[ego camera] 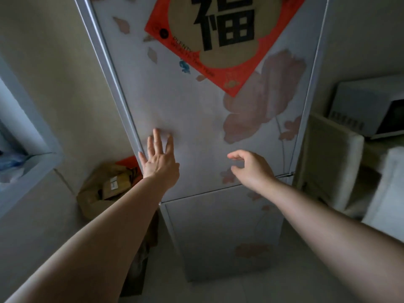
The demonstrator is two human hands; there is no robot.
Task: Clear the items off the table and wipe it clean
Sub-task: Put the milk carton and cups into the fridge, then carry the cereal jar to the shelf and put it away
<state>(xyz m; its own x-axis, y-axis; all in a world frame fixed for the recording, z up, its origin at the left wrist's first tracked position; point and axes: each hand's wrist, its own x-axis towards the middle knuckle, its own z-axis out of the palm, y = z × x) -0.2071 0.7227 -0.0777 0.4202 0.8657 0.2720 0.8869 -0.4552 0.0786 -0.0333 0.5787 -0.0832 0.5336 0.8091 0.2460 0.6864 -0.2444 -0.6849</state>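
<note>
- The worktop I am meant to clear does not show in my view, so I cannot tell where it stands.
- My left grip (160, 162) is spread apart, fingers straight, laid flat against the upper fridge door (196, 119) by that door's left edge; it holds nothing.
- My right grip (251, 167) is just to the right of the left one, at about the same height, fingers loosely curled and apart with nothing between them. I cannot tell whether it touches the door.
- Just below both grips runs the seam where the lower fridge door (218, 232) begins.
- Above the right grip the door carries a faded pink flower print (262, 95).
- Higher up, above and between the grips, hangs a red poster (225, 36) with a large black character, and at its lower left edge sits a small blue sticker (184, 66).
- Left of the left grip and lower, a crumpled brown paper bag (105, 186) sits against the wall beside the fridge.
- Well to the right of the right grip and higher, a white microwave (369, 108) stands on a pale unit.
</note>
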